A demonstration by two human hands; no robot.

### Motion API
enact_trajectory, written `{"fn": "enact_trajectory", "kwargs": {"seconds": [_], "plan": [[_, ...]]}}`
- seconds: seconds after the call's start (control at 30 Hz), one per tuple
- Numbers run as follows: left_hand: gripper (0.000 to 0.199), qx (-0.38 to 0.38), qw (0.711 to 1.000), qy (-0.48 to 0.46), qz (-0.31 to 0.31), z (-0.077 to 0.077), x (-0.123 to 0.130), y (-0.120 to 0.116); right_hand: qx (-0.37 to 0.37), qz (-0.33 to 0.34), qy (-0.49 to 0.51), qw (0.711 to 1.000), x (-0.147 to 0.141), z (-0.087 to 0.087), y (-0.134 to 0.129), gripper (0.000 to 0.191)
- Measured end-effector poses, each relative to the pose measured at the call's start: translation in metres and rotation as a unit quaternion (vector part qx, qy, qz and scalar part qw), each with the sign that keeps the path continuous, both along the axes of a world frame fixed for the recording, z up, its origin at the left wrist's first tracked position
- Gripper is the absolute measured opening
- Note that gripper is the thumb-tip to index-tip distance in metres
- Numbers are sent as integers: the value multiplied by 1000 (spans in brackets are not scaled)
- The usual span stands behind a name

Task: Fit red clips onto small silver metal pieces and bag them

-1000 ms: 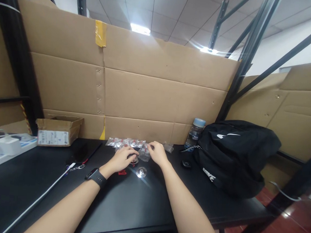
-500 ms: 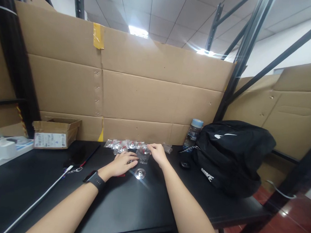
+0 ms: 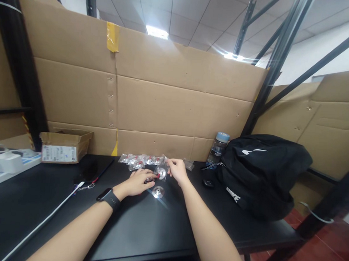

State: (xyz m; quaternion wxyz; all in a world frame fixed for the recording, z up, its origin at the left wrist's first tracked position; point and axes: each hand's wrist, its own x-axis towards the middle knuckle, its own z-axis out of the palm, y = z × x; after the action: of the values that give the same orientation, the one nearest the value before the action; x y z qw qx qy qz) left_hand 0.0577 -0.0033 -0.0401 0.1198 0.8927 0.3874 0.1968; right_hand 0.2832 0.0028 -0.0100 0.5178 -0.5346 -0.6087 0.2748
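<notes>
My left hand (image 3: pixel 136 182) rests low over the black table, its fingers curled over a small metal disc (image 3: pixel 149 180) that is partly hidden. Pinched in my right hand (image 3: pixel 176 171) is the edge of a clear plastic bag with a shiny disc and a red part (image 3: pixel 161 173), just right of my left fingertips. A bare round silver disc (image 3: pixel 158 192) lies flat on the table below both hands. Behind them, several bagged discs with red parts (image 3: pixel 138 165) lie in a cluster by the cardboard wall.
Black table (image 3: pixel 146 230); small open cardboard box (image 3: pixel 59 154) and white power strip (image 3: pixel 12 172) at left, with a phone and white cable (image 3: pixel 44 219). At right stand a bottle (image 3: pixel 217 150) and black backpack (image 3: pixel 262 174), near a small black object (image 3: pixel 208 183).
The bagged disc between my hands now lies lower, with its red part beside my left fingertips. My right hand has shifted only slightly. The whole view has tilted a little.
</notes>
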Motion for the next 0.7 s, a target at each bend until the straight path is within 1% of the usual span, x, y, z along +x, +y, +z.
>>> {"fn": "enact_trajectory", "kwargs": {"seconds": [0.1, 0.2, 0.27, 0.33, 0.37, 0.43, 0.47, 0.57, 0.63, 0.67, 0.7], "plan": [[39, 3, 1000, -11, 2, 2, 1, -2, 43, -28, 10, 999, 4, 3, 1, 37], [38, 5, 999, -45, -11, 5, 2, -2, 82, -64, 15, 994, 8, 9, -1, 40], [38, 6, 997, -81, -14, 7, 2, -2, 119, -93, 9, 989, 11, 15, -4, 41], [38, 15, 991, -132, 4, 10, 1, 0, 161, -109, 6, 981, 12, 20, -8, 41], [38, 20, 986, -165, 17, 12, 1, 0, 176, -105, 9, 979, 11, 23, -9, 40], [40, 15, 968, -246, 35, 17, 2, 0, 182, -73, 28, 980, 8, 25, -11, 40], [42, -2, 956, -291, 38, 19, 3, 0, 173, -47, 42, 983, 5, 25, -12, 40], [51, -111, 907, -405, 40, 26, 8, -4, 120, 35, 87, 988, -8, 22, -15, 42], [57, -181, 872, -452, 37, 30, 12, -8, 92, 83, 104, 987, -18, 20, -18, 42], [59, -200, 860, -467, 38, 31, 13, -10, 84, 101, 105, 986, -22, 19, -20, 42], [59, -203, 854, -477, 42, 31, 14, -11, 79, 116, 102, 985, -25, 18, -22, 43]]}}
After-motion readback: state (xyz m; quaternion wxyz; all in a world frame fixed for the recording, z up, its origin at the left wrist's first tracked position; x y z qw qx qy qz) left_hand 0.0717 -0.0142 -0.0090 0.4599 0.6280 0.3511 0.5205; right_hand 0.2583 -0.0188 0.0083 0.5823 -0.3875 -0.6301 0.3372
